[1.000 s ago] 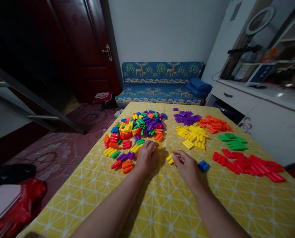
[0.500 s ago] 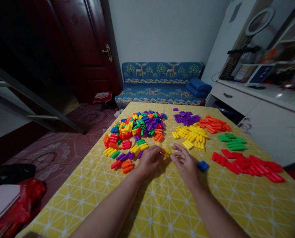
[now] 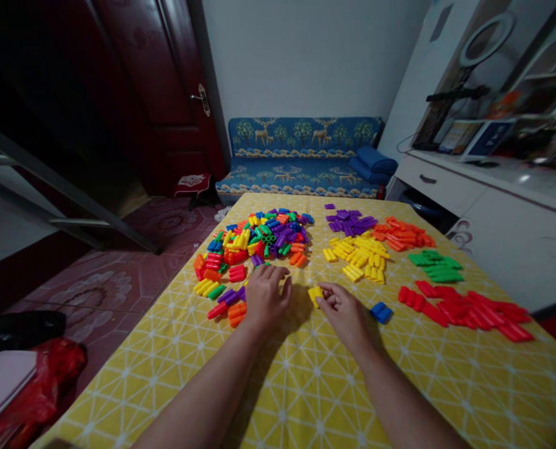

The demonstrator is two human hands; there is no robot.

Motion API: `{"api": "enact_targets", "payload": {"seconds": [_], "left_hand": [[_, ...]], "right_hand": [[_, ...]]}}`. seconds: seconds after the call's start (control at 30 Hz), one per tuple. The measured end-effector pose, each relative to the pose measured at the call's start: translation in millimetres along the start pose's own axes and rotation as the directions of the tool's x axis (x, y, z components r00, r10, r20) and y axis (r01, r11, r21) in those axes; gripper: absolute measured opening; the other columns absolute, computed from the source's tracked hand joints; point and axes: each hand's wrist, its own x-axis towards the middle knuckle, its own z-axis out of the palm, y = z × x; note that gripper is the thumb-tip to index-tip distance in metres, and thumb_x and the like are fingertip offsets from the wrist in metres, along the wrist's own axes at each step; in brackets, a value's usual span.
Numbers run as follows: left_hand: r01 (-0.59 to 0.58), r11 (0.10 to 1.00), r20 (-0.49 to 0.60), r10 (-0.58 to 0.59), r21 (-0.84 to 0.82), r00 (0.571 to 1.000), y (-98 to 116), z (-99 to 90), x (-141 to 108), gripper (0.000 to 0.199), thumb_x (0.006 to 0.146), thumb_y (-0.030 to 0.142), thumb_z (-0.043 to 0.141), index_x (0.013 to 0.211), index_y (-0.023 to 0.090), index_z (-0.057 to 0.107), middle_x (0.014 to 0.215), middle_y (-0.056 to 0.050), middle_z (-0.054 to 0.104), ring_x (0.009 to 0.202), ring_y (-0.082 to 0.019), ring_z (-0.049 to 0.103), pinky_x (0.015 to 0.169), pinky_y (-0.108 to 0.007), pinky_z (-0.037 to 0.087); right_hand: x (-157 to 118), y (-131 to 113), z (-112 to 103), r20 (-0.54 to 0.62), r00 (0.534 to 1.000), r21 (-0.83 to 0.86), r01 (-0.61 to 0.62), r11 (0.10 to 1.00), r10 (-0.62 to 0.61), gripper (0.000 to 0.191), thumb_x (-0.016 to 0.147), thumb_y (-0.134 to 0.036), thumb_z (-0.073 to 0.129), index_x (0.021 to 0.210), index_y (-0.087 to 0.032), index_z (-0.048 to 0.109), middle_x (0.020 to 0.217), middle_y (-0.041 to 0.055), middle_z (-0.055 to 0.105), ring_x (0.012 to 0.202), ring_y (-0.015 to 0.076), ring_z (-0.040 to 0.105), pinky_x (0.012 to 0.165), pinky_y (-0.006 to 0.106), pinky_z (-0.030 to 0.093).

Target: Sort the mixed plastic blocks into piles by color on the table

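Between the thumb and fingertips of my right hand (image 3: pixel 346 310) is a yellow plastic block (image 3: pixel 314 295) made of joined tubes. My left hand (image 3: pixel 267 294) hovers over the near edge of the mixed-colour pile (image 3: pixel 263 240), fingers apart and slightly curled, with nothing visible in it. It hides some blocks beneath. Orange blocks (image 3: pixel 236 313) lie just left of that wrist. A blue block (image 3: pixel 381 312) sits right of my right hand, and the heap of yellow blocks (image 3: pixel 364 252) is beyond it.
Purple (image 3: pixel 350 222), orange (image 3: pixel 404 234), green (image 3: pixel 435 266) and red blocks (image 3: pixel 469 310) lie in separate heaps on the right side of the yellow patterned tablecloth (image 3: pixel 287 386). A blue sofa (image 3: pixel 301 165) stands past the far edge, a white cabinet (image 3: pixel 502 218) to the right.
My left hand has moved left, away from the yellow block and over the mixed pile. My right hand has closed on the yellow block, which was between both hands.
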Motion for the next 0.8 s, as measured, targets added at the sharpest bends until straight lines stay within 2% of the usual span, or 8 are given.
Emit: {"api": "enact_targets", "payload": {"seconds": [0.07, 0.13, 0.2, 0.27, 0.37, 0.5, 0.67, 0.8], "left_hand": [[0.125, 0.971, -0.018, -0.124, 0.202, 0.992, -5, -10.8, 3, 0.025, 0.081, 0.027, 0.058, 0.104, 0.019, 0.066, 0.103, -0.011, 0.067, 0.103, -0.030, 0.056, 0.089, -0.041, 0.044], [0.233, 0.911, 0.013, -0.252, 0.340, 0.968, -12, -19.0, 5, 0.039, 0.076, 0.030, 0.062, 0.113, 0.018, 0.064, 0.109, -0.014, 0.064, 0.108, -0.034, 0.054, 0.090, -0.045, 0.043], [0.272, 0.876, 0.090, -0.332, 0.397, 0.939, -18, -23.6, 6, 0.047, 0.075, 0.031, 0.061, 0.121, 0.018, 0.061, 0.110, -0.015, 0.062, 0.109, -0.035, 0.054, 0.089, -0.045, 0.044], [0.255, 0.881, 0.186, -0.350, 0.398, 0.918, -22, -25.2, 7, 0.051, 0.077, 0.029, 0.058, 0.127, 0.019, 0.059, 0.109, -0.015, 0.063, 0.108, -0.034, 0.056, 0.087, -0.043, 0.045], [0.205, 0.911, 0.273, -0.312, 0.358, 0.910, -26, -23.5, 7, 0.052, 0.080, 0.023, 0.055, 0.132, 0.022, 0.058, 0.108, -0.013, 0.064, 0.103, -0.031, 0.060, 0.084, -0.040, 0.046], [0.157, 0.947, 0.302, -0.242, 0.280, 0.922, -34, -17.1, 8, 0.051, 0.088, 0.015, 0.048, 0.136, 0.025, 0.057, 0.110, -0.013, 0.065, 0.105, -0.028, 0.061, 0.088, -0.037, 0.047], [0.083, 0.984, 0.326, -0.133, 0.160, 0.936, -49, -11.9, 12, 0.048, 0.090, 0.018, 0.055, 0.136, 0.029, 0.057, 0.120, -0.011, 0.062, 0.111, -0.027, 0.059, 0.094, -0.036, 0.047], [0.019, 0.994, 0.371, -0.058, 0.109, 0.927, -54, -12.9, 15, 0.044, 0.090, 0.017, 0.054, 0.132, 0.030, 0.062, 0.118, -0.011, 0.062, 0.105, -0.026, 0.061, 0.090, -0.036, 0.049]], "right_hand": [[0, -1, 0, 0.000, 1.000, 0.013, -0.004, 1.000, 0.004, 0.030, 0.080, -0.028, 0.060, 0.109, -0.022, 0.063, 0.083, 0.0026, 0.070, 0.069, 0.0151, 0.066, 0.063, 0.026, 0.055], [0, -1, 0, -0.001, 1.000, 0.014, -0.006, 1.000, 0.006, 0.029, 0.080, -0.028, 0.060, 0.108, -0.022, 0.063, 0.083, 0.0025, 0.070, 0.069, 0.0155, 0.067, 0.063, 0.027, 0.055], [0, -2, 1, -0.016, 1.000, 0.010, -0.003, 1.000, 0.003, 0.028, 0.079, -0.029, 0.060, 0.106, -0.022, 0.064, 0.083, 0.0026, 0.070, 0.069, 0.0156, 0.067, 0.063, 0.027, 0.055], [-1, -2, 1, -0.021, 1.000, 0.012, 0.003, 1.000, -0.003, 0.028, 0.079, -0.029, 0.060, 0.105, -0.022, 0.064, 0.083, 0.0029, 0.071, 0.069, 0.0158, 0.067, 0.063, 0.027, 0.055], [0, -2, 1, -0.008, 1.000, 0.006, 0.008, 1.000, -0.008, 0.027, 0.079, -0.029, 0.060, 0.105, -0.022, 0.065, 0.084, 0.0035, 0.072, 0.069, 0.0159, 0.067, 0.064, 0.028, 0.056], [0, 3, 3, -0.009, 1.000, 0.009, 0.025, 1.000, -0.025, 0.027, 0.079, -0.030, 0.060, 0.104, -0.021, 0.065, 0.085, 0.0038, 0.072, 0.069, 0.0160, 0.067, 0.065, 0.028, 0.056], [1, 10, 5, -0.016, 0.999, 0.009, 0.035, 0.999, -0.035, 0.027, 0.079, -0.030, 0.060, 0.104, -0.022, 0.066, 0.086, 0.0035, 0.072, 0.070, 0.0157, 0.067, 0.065, 0.027, 0.056], [1, 11, 5, 0.002, 0.999, 0.016, 0.048, 0.999, -0.048, 0.026, 0.079, -0.030, 0.060, 0.103, -0.023, 0.066, 0.087, 0.0035, 0.072, 0.071, 0.0157, 0.067, 0.065, 0.027, 0.055]]}}
